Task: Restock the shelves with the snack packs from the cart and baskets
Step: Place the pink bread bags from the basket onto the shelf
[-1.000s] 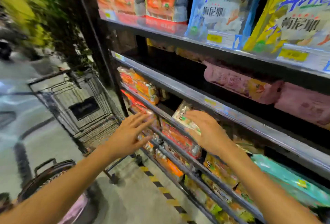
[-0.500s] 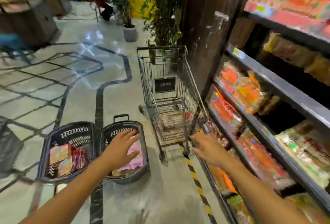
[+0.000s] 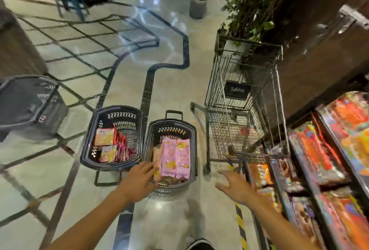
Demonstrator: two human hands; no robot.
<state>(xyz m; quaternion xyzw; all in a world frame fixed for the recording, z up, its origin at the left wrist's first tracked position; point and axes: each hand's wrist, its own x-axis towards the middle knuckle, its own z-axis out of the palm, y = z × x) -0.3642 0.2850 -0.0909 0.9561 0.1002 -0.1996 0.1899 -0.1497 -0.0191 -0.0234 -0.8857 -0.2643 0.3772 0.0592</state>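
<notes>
L hand: fingers straight, tips at near-left rim of right basket, touching edge of the packs there.
R hand: spread, holding nothing, over floor btwn basket & shelves.
Pink snack packs: lay in right basket.
Left basket: held red/orange packs.
Cart: far right, beside shelves.

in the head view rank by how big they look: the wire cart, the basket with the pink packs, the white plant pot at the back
1. wire cart
2. basket with the pink packs
3. white plant pot, though it stands farther off, so its true size is unsure
</notes>
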